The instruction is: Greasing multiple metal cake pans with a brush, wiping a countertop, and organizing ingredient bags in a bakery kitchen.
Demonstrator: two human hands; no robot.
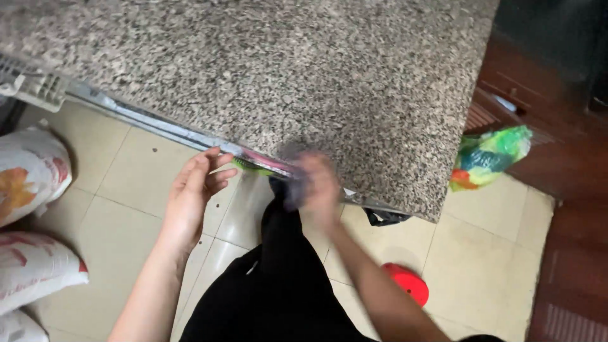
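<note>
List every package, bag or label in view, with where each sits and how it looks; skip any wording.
Upper sack: on the floor at far left, bulging, white with orange and red print.
Lower sack: on the floor below the first, white with a red band.
Plastic bag: right of the granite counter, against the dark wooden cabinet, crumpled, green with blue and orange.
No signs or screens are visible.

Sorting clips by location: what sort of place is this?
Probably a home kitchen or pantry: a speckled granite counter, pale floor tiles, printed white sacks stacked at the left and a dark wooden cabinet.
</note>
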